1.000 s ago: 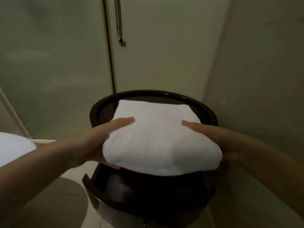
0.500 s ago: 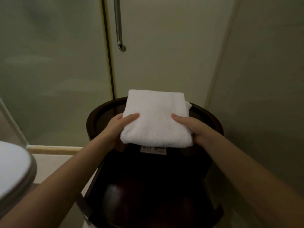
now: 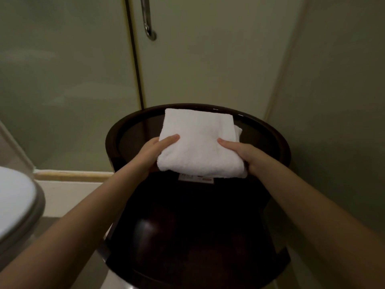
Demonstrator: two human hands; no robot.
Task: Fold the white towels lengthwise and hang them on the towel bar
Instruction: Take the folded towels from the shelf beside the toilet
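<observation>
Now left hand [image 3: 153, 154] and right hand [image 3: 242, 152] grip folded white towel [image 3: 200, 142] between thumbs and fingers, above dark round stand [image 3: 277, 138].

Two bare forearms, no sleeves in view, left hand [image 3: 155, 152], right hand [image 3: 245, 154], no rings or watch visible

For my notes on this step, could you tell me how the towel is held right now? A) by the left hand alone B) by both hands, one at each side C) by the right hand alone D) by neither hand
B: the left hand and the right hand each grip a side of the folded towel over the dark round stand.
</observation>
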